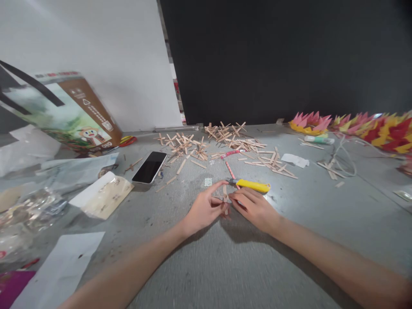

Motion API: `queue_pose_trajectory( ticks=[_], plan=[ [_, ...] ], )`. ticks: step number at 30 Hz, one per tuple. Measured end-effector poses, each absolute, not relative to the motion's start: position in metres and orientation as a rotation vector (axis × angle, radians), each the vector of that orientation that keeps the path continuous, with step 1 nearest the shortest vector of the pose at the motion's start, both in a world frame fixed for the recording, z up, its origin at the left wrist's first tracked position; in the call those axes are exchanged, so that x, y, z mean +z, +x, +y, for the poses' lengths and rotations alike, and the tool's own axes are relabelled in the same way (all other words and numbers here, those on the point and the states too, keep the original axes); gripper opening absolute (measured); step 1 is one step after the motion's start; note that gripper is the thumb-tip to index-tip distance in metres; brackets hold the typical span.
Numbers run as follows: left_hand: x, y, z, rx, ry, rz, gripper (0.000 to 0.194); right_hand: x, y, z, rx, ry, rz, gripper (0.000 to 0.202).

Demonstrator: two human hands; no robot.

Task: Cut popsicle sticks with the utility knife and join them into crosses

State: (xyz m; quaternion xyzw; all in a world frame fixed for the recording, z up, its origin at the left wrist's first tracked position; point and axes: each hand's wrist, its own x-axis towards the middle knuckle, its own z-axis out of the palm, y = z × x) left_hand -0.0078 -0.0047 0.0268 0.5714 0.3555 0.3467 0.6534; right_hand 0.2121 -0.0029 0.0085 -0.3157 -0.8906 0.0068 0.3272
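Near the middle of the table, my left hand [204, 209] grips a small wooden stick [225, 189] between thumb and fingers. The stick points away from me, and a short crosspiece seems to lie over it, partly hidden by fingertips. My right hand [255, 209] is closed at the same piece from the right, its fingertips pinched against it. Just beyond the right hand lies a yellow box cutter [254, 186], resting across a red-and-white striped stick [229, 169]. A small pale square [208, 182] is on the table beyond my left hand.
Wooden stick crosses [183, 143] and loose sticks [273, 163] are heaped at the back. A phone [150, 167], plastic packets [103, 197] and a printed bag [86, 116] stand left. Pink, yellow and red folded paper pieces [310, 123], a glue stick [318, 140] and a cable [339, 154] lie right.
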Motion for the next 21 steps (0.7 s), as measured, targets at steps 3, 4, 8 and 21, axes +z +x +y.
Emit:
queue_pose_trajectory(
  ticks=[3,4,8,21],
  plan=[
    [0.0279,-0.0069,-0.0046,0.792,1.289,0.814,0.087,0.0088,0.2109,-0.0033,0.038,-0.841,-2.304,0.014],
    [0.0284,-0.0067,-0.0044,0.789,1.287,0.819,0.085,0.0093,0.2103,-0.0036,0.046,-0.845,-2.297,0.014],
    [0.0290,-0.0064,-0.0041,0.786,1.270,0.834,0.077,0.0104,0.2091,-0.0044,0.056,-0.847,-2.294,0.012],
    [0.0353,-0.0095,-0.0118,0.801,1.295,0.825,0.073,0.0051,0.2143,0.0027,0.185,-0.836,-2.079,0.030]
  ],
)
